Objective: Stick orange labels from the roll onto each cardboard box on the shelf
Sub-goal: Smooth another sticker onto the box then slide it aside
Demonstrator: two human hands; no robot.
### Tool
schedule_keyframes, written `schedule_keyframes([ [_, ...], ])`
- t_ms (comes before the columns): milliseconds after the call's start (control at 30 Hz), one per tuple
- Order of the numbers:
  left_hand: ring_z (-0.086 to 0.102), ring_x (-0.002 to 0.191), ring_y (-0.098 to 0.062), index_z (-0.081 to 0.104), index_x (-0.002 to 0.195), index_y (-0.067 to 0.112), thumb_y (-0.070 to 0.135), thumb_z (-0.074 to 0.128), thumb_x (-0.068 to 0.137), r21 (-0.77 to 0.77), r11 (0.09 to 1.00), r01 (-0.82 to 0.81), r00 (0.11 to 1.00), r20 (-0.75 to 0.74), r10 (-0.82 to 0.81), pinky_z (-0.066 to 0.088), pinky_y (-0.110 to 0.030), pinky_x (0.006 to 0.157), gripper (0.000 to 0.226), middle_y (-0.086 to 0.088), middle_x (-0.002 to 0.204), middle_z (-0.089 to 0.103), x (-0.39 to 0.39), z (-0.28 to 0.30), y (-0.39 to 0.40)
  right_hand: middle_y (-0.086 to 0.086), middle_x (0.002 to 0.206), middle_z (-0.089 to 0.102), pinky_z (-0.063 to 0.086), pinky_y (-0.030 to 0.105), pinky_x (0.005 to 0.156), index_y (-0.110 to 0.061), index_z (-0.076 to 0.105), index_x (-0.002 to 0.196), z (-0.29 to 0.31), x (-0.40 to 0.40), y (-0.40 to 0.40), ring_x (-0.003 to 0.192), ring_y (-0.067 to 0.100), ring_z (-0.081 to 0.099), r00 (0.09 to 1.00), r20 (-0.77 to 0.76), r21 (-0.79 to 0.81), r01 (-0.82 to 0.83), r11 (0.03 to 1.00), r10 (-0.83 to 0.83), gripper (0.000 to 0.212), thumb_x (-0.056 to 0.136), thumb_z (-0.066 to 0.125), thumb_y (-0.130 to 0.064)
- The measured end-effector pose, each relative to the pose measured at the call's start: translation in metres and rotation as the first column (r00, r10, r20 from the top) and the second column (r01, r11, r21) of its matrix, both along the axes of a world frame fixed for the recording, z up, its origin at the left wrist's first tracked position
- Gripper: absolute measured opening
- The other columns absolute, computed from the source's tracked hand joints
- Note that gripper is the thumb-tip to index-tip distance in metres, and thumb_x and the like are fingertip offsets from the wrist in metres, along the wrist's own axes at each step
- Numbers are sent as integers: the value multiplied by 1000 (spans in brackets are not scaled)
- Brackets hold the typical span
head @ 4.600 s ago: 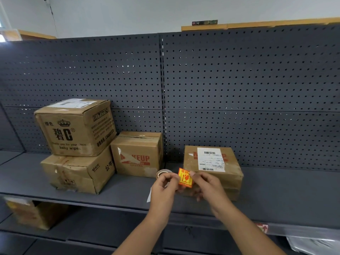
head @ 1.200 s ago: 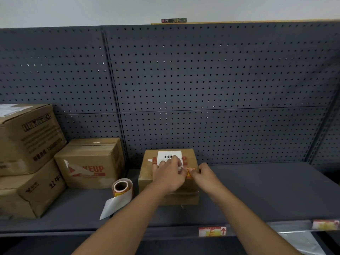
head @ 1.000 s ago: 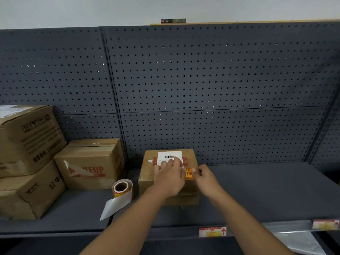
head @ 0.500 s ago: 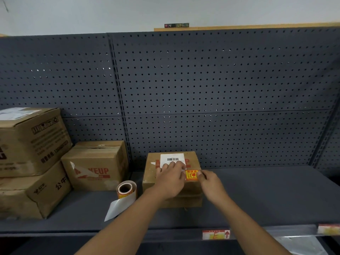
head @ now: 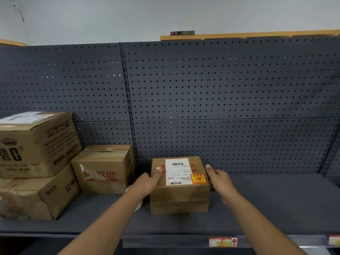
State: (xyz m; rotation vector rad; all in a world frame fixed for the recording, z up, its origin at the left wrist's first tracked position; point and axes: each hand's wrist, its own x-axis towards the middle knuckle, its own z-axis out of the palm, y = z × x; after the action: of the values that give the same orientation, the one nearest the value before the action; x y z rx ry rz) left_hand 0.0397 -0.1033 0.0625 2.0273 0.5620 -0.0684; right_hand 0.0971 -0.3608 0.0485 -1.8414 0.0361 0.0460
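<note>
Behind both hands rises a dark grey perforated metal back panel (head: 220,100), and beneath them runs the dark grey metal shelf (head: 272,199) that carries everything. To the left of the left hand, a large brown cardboard box with black printing (head: 35,144) sits on a flatter brown cardboard box (head: 35,196). Just beside those, still left of the left hand, stands a medium brown cardboard box with red lettering (head: 103,170).

Between the two hands sits the small brown cardboard box (head: 179,188), square-on to the viewer with its top tilted into view. The left hand (head: 147,182) holds its left side, fingers curled against the edge with a fingertip on the top corner. The right hand (head: 219,179) lies against its right side, fingers fairly straight along the edge.

On the box's top, a white rectangular shipping label with barcodes (head: 177,171) stands with its long axis running away from the viewer. Touching that label's lower right corner, close to the right hand, lies the small square orange label with red markings (head: 198,179), flat on the cardboard and square with the box edges. Its print is too small to read.

Under the left wrist, a sliver of the white label roll (head: 138,206) shows, mostly hidden by the arm.
</note>
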Motion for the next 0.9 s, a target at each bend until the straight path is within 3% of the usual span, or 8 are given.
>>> schedule_keyframes([
  [67, 64, 104, -19, 57, 139, 12, 75, 52, 91, -141, 990, 27, 999, 22, -24, 49, -32, 79, 79, -4, 125, 67, -5, -8, 0, 4, 91, 79, 54, 33, 75, -13, 74, 95, -2, -4, 3, 89, 22, 73, 998, -23, 35, -63, 997, 64, 42, 102, 56, -50],
  [133, 65, 103, -18, 60, 131, 15, 72, 57, 90, -184, 982, 54, 997, 65, -42, 48, -32, 76, 70, -1, 121, 69, -8, -11, 1, -1, 93, 81, 55, 28, 74, -17, 76, 102, -6, -9, 4, 89, 16, 76, 996, -3, 108, -94, 990, 94, 30, 99, 63, -44],
  [233, 70, 108, -18, 61, 133, 19, 67, 65, 88, -211, 972, 102, 984, 162, -68, 57, -38, 93, 65, 3, 119, 74, -9, -16, 7, -4, 96, 81, 57, 25, 75, -21, 74, 112, -5, -13, -1, 89, 12, 77, 995, 54, 197, -91, 976, 82, 19, 96, 71, -29],
  [367, 70, 115, -11, 58, 137, 31, 62, 81, 73, -140, 968, 210, 939, 305, -160, 57, -43, 103, 75, 12, 123, 74, -22, -21, 11, -4, 105, 76, 58, 19, 75, -22, 67, 119, -3, -19, -8, 95, 8, 73, 986, 153, 233, -107, 967, 72, 31, 92, 75, -10],
  [500, 64, 120, -2, 52, 142, 31, 31, 87, 81, -46, 974, 222, 902, 389, -187, 56, -26, 100, 70, 18, 124, 72, -33, -37, 8, 0, 114, 73, 57, 24, 88, -15, 65, 109, -19, -26, -16, 112, 14, 67, 973, 213, 146, -126, 981, 93, 29, 87, 79, -3],
  [633, 53, 109, 26, 42, 142, 37, 14, 89, 80, 58, 980, 188, 888, 417, -195, 47, -4, 90, 81, 28, 123, 63, -44, -51, -2, 3, 110, 73, 60, 33, 89, -9, 57, 101, -51, -41, -26, 113, 21, 68, 973, 200, 60, -134, 989, 119, 29, 85, 80, -2],
  [700, 53, 113, 24, 42, 140, 40, 17, 89, 80, 63, 981, 184, 892, 409, -193, 49, -13, 99, 80, 28, 124, 63, -49, -60, -5, 2, 116, 72, 57, 39, 99, -12, 58, 106, -65, -48, -30, 118, 21, 66, 975, 173, 37, -146, 989, 137, 32, 85, 82, -6],
  [900, 50, 137, -6, 24, 159, 41, 67, 68, 86, -268, 950, 162, 886, 462, -21, 46, -42, 115, 90, 20, 145, 54, -57, -51, -15, -14, 129, 62, 53, 17, 87, -24, 52, 135, -45, -67, -25, 119, 1, 60, 966, 218, 76, -155, 985, 135, 56, 88, 74, -42],
])
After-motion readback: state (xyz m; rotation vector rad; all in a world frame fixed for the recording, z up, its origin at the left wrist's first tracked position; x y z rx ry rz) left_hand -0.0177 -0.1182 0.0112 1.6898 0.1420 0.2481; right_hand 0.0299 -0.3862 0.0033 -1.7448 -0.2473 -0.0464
